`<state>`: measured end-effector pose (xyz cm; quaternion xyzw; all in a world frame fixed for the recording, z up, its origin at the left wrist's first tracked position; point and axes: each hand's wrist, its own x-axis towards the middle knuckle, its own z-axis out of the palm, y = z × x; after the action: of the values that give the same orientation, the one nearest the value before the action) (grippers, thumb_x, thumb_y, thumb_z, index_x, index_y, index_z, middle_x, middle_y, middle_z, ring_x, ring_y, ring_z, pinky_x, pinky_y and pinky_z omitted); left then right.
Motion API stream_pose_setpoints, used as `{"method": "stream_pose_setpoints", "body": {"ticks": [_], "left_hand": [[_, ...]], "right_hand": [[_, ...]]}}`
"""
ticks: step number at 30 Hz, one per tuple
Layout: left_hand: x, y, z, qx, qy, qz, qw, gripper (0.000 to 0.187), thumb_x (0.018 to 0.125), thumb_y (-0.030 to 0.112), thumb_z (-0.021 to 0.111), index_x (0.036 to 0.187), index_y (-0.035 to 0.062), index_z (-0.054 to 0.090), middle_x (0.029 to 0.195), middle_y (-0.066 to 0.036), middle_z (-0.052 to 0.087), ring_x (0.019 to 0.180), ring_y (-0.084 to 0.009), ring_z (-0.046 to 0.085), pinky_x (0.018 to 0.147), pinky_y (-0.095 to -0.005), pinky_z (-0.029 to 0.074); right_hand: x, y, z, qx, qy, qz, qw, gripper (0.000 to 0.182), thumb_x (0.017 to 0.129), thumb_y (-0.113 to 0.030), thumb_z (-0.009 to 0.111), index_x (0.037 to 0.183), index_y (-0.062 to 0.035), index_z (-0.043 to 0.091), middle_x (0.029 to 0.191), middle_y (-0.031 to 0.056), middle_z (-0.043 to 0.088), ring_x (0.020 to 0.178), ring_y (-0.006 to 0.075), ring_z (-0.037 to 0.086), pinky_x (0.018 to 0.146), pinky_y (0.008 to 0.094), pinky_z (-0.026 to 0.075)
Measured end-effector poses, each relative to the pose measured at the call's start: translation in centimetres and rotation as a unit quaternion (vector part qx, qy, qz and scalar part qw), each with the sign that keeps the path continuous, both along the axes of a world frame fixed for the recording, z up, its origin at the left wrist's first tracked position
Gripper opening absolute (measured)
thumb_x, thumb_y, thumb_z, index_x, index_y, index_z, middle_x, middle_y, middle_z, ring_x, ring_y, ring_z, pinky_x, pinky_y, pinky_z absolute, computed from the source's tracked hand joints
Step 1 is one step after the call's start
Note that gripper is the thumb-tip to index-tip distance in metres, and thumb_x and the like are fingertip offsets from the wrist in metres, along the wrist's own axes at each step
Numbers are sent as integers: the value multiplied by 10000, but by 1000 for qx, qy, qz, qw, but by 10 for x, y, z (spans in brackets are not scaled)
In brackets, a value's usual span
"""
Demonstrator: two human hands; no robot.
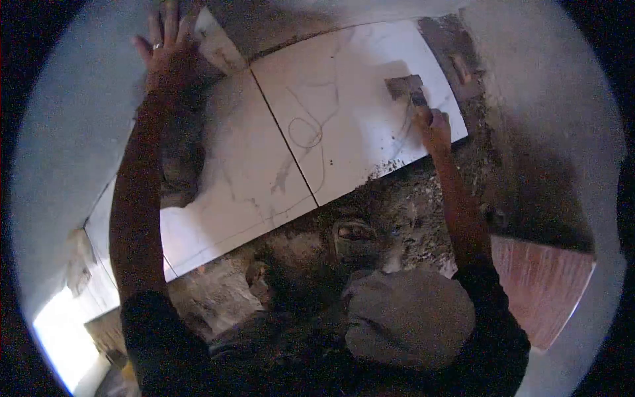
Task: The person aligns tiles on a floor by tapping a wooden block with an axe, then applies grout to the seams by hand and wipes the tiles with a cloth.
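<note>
My left hand (169, 59) is spread flat at the upper left, its fingers apart against the wall beside a narrow tile piece; a ring shows on one finger. At the right, my right hand (433, 126) is wrapped round the handle of a scraper (403, 86), whose flat blade lies over a large white marbled tile (370, 92). Another marbled tile (245, 159) adjoins it on the left across a dark straight joint. A thin loop of string or wire (305, 132) rests on the tiles near that joint.
Crumbled mortar and dirt (417, 212) lie along the tiles' near edge. A reddish panel (539, 284) stands at the lower right. Walls rise at the left and right. Below are a cloth-covered knee or bundle (410, 317) and a shoe (357, 235).
</note>
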<state>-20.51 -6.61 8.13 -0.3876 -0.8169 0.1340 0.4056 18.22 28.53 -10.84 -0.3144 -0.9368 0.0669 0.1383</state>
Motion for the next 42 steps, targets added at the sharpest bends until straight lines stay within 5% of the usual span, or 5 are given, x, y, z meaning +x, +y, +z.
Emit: {"method": "stream_pose_setpoints", "body": {"ticks": [4,20,32,38,42], "left_hand": [[-20,-17,-28,55,14,-150,987,504,822,227,564,1293,165,395,1414,-137,283,1270,-357,313,936,-561,318],[190,-114,-203,90,-454,44,885,541,850,254,539,1330,84,354,1418,-173,269,1328,-336,214,1080,-479,134],[193,-107,-193,83,-440,76,891,483,854,269,501,1301,109,409,1403,-155,309,1305,-321,275,1064,-490,182],[196,-106,-189,106,-453,69,883,486,847,261,509,1297,103,415,1399,-151,317,1307,-320,274,1064,-496,181],[195,-105,-183,115,-463,63,876,480,843,243,512,1294,107,417,1400,-145,317,1315,-310,262,1067,-494,180]], "right_hand": [[-11,-3,4,339,-121,81,929,472,810,-392,582,1049,12,535,951,170,543,870,358,479,817,444,397],[-81,-40,14,-5,175,11,984,437,782,-346,660,1080,-42,560,1059,137,563,985,289,525,797,417,441],[-360,-204,8,-530,248,139,799,417,746,-325,692,949,25,588,817,89,621,769,236,590,716,360,465],[-348,-176,-6,-809,208,277,475,252,799,-247,641,835,-2,596,672,54,584,588,135,557,538,276,437],[-363,-220,-28,-542,286,70,787,245,826,-246,586,900,-14,609,821,133,629,722,257,603,654,373,476]]}}
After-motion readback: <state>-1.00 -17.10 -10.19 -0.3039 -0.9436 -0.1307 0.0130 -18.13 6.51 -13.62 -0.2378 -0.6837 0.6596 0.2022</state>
